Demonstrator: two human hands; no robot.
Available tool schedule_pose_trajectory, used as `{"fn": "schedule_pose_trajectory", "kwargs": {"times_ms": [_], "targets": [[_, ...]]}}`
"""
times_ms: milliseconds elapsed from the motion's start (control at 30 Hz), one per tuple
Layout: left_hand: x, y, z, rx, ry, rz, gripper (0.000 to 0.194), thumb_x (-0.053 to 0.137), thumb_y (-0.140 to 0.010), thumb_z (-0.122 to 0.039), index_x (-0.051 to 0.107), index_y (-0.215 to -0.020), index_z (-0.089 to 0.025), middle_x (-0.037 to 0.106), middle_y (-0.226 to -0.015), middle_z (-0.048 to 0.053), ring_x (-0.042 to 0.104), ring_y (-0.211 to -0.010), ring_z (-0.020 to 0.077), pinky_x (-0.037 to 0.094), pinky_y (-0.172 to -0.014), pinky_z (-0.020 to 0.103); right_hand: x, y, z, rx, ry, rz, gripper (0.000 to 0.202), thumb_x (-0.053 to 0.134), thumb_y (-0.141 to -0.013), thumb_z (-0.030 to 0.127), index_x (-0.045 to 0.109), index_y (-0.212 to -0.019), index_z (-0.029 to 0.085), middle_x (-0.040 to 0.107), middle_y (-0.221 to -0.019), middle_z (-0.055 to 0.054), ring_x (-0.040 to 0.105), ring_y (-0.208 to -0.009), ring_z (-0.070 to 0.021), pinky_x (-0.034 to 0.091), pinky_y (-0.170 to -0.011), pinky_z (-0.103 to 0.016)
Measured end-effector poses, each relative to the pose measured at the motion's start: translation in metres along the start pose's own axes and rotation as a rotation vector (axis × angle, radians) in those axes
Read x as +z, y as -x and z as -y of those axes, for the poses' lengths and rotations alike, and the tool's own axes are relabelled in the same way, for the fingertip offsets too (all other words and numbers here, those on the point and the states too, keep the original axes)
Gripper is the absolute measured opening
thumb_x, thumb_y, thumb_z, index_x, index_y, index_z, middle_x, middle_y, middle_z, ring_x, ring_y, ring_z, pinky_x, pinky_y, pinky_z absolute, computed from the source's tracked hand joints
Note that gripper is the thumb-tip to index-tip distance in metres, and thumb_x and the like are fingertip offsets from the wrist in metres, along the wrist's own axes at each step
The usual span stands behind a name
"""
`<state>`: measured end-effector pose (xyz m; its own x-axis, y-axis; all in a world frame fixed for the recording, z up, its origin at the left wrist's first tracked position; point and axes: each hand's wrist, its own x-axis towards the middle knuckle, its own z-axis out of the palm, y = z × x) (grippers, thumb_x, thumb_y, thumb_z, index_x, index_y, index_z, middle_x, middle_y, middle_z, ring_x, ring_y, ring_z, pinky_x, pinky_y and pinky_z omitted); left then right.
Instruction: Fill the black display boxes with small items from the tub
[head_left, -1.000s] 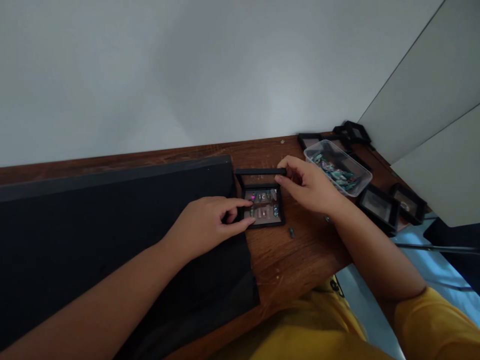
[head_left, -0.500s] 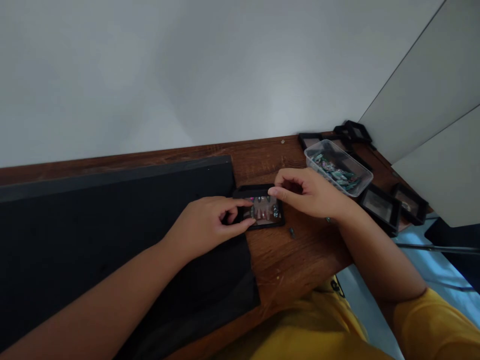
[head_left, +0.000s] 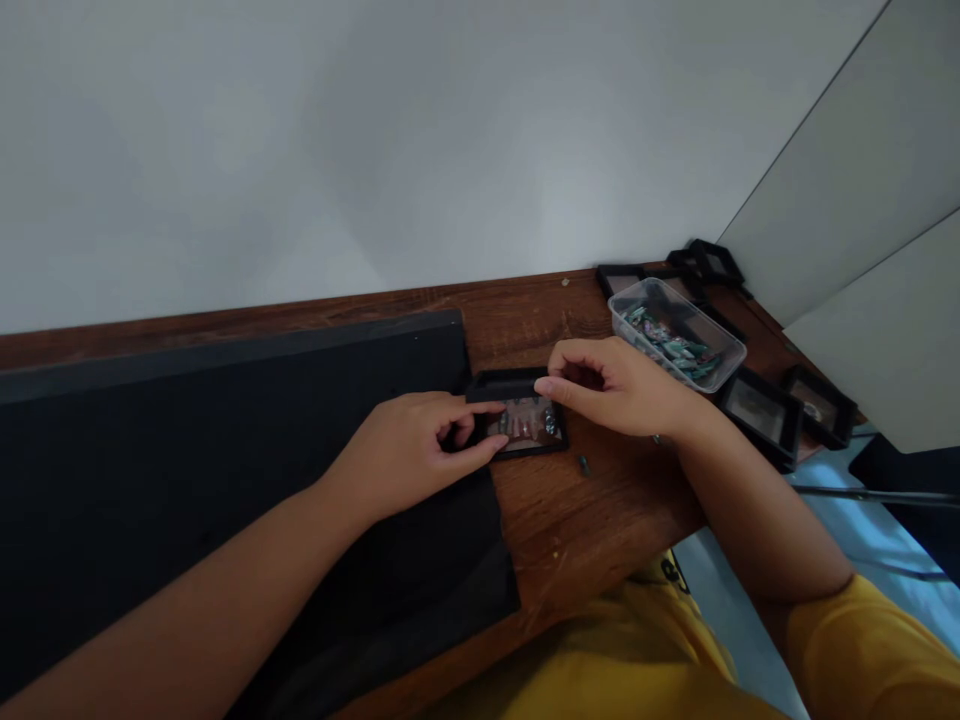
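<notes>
A small black-framed box [head_left: 523, 452] lies at the right edge of the dark mat, with several small shiny pieces [head_left: 526, 420] in it. My left hand [head_left: 420, 445] reaches over its left side, thumb and index finger apart, their tips on the box's left part. At the box's upper right corner is my right hand [head_left: 607, 385], its thumb and index fingertips brought close together; anything between them is too small to make out. One small dark piece [head_left: 583, 465] rests on the wooden table just right of the box.
A clear plastic container [head_left: 731, 368] of greenish shiny pieces stands beyond my right hand. Several black-framed boxes [head_left: 759, 415] lie around it. The dark mat [head_left: 187, 440] covers the table's left part. A pale wall [head_left: 375, 150] rises behind the wooden table [head_left: 600, 520].
Both hands have barely moved. The box and the pieces around it look nearly the same, with slight differences in the shine of the pieces.
</notes>
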<state>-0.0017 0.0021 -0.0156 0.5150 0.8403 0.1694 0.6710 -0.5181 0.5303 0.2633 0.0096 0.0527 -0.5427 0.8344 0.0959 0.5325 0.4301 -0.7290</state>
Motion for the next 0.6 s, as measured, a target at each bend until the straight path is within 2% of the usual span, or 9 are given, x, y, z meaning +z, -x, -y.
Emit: {"fn": "schedule_pose_trajectory", "kwargs": {"times_ms": [233, 600], "targets": [[-0.0046, -0.0007, -0.0005, -0.014, 0.015, -0.034, 0.047, 0.064, -0.086, -0.06, 0.054, -0.059, -0.023, 0.053, -0.054, -0.004, 0.047, -0.048, 0.012, 0.033, -0.051, 0.028, -0.0009, -0.0005, -0.0007, -0.041, 0.003, 0.035, 0.035, 0.066, -0.099, 0.046, 0.061, -0.08, 0.018, 0.054, -0.065, 0.005, 0.046, -0.06, -0.0095, 0.032, -0.061, -0.026], [-0.0076, -0.0021, -0.001, -0.075, 0.034, 0.015, 0.05, 0.062, -0.085, -0.066, 0.055, -0.059, -0.023, 0.056, -0.054, -0.003, 0.049, -0.048, 0.0136, 0.032, -0.052, 0.03, -0.0023, 0.0004, -0.0033, -0.08, -0.017, 0.109, 0.034, 0.064, -0.102, 0.045, 0.062, -0.082, 0.017, 0.056, -0.068, 0.004, 0.047, -0.061, -0.0092, 0.033, -0.062, -0.025]]}}
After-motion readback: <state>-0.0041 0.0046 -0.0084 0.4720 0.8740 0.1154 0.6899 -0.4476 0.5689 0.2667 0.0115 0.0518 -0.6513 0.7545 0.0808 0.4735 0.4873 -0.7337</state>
